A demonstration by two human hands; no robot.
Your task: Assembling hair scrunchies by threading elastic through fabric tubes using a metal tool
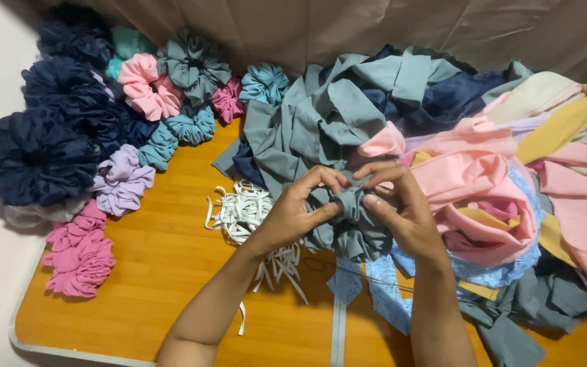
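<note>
My left hand (298, 207) and my right hand (402, 204) meet over the middle of the orange table (157, 272). Both pinch a bunched grey-blue fabric piece (351, 228), gathered like a scrunchie, between thumbs and fingers. Just left of my left hand lies a heap of white elastic strips (242, 212). Behind and to the right of my hands spreads a pile of loose fabric pieces (484, 163) in grey-blue, navy, pink, yellow and light blue.
Finished scrunchies line the left and back of the table: navy ones (42, 153), pink ones (79, 255), a lilac one (122, 180), teal ones (191, 122) and a grey one (195, 61). A brown cloth (348, 27) hangs behind. The table's front edge (90, 346) is grey.
</note>
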